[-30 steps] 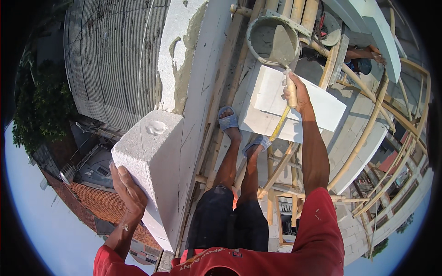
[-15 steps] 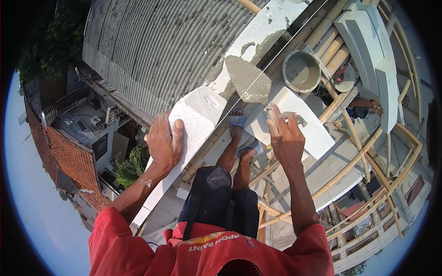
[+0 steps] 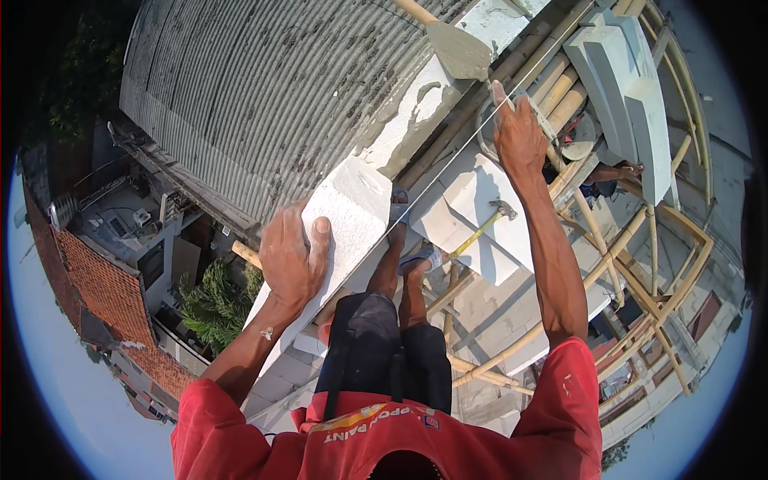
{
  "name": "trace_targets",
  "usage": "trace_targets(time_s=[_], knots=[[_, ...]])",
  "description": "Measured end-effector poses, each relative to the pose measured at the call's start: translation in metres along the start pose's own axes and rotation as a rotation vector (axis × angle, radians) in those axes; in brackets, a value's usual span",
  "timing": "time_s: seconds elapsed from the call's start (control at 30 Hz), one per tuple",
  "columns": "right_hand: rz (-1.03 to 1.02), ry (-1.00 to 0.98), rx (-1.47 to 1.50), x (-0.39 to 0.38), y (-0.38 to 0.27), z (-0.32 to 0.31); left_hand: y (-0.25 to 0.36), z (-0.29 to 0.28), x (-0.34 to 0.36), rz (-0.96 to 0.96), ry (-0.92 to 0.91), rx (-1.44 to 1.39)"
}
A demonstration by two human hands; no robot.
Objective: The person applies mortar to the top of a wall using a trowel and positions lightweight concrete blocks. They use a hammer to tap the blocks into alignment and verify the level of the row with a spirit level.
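My left hand (image 3: 292,254) lies on the white lightweight block (image 3: 352,204) at the near end of the wall, fingers stretched along its left side and thumb apart. My right hand (image 3: 522,136) reaches forward and grips a trowel, its handle mostly hidden by the fingers. The broad grey trowel blade (image 3: 460,52) is over the far part of the wall top. Between blade and block, wet grey mortar (image 3: 412,132) covers part of the white wall course. A taut string (image 3: 472,142) runs along the wall's right side, past my right hand.
A hammer (image 3: 486,226) with a yellow handle rests on white blocks (image 3: 468,248) below. A bucket (image 3: 485,144) is mostly hidden by my right hand. Bamboo scaffolding (image 3: 596,232) stands right; a corrugated roof (image 3: 264,96) slopes left. Another person's hand (image 3: 630,170) shows at right.
My right hand has moved forward and right with the trowel, whose blade went farther along the wall. The hammer has come into sight. My left hand still rests on the block.
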State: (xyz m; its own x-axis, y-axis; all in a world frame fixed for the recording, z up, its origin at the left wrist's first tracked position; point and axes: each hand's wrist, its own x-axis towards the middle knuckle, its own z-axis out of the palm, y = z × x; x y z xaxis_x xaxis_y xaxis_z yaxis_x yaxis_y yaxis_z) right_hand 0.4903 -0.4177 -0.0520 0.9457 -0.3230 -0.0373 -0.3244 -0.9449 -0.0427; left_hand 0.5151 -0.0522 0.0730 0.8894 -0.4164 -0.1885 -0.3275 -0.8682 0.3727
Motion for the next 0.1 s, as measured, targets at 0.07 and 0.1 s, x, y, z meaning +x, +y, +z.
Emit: trace_targets(time_s=[0.07, 0.1], knots=[[0.097, -0.052, 0.065, 0.0131, 0.0084, 0.0074, -0.0030, 0.0001, -0.0016, 0.002, -0.015, -0.006], [0.109, -0.057, 0.058, 0.0086, 0.0132, 0.0087, -0.0046, 0.0016, -0.0025, 0.017, 0.001, -0.006]])
